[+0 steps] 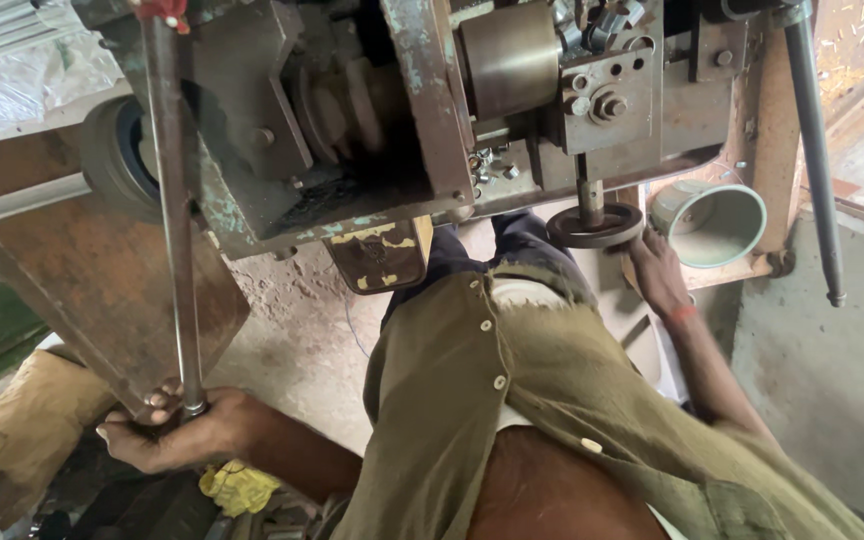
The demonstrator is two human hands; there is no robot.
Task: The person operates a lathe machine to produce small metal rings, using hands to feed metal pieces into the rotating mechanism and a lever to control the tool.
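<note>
My left hand (pixel 174 432) grips the lower end of a long steel lever rod (pixel 174 210) that rises to the top of a worn grey-green machine (pixel 392 110). My right hand (pixel 655 272) reaches up and rests on the rim of a small dark handwheel (pixel 594 226) under the machine's right side. I wear an olive buttoned shirt (pixel 512 400) that fills the lower middle of the view.
A pale green metal cup (pixel 712 222) sits on a ledge to the right of the handwheel. A second steel rod (pixel 814 150) hangs at the far right. A rusty brown panel (pixel 92 290) stands at left, a yellow rag (pixel 237 487) lies below, and a concrete wall (pixel 822 370) stands at right.
</note>
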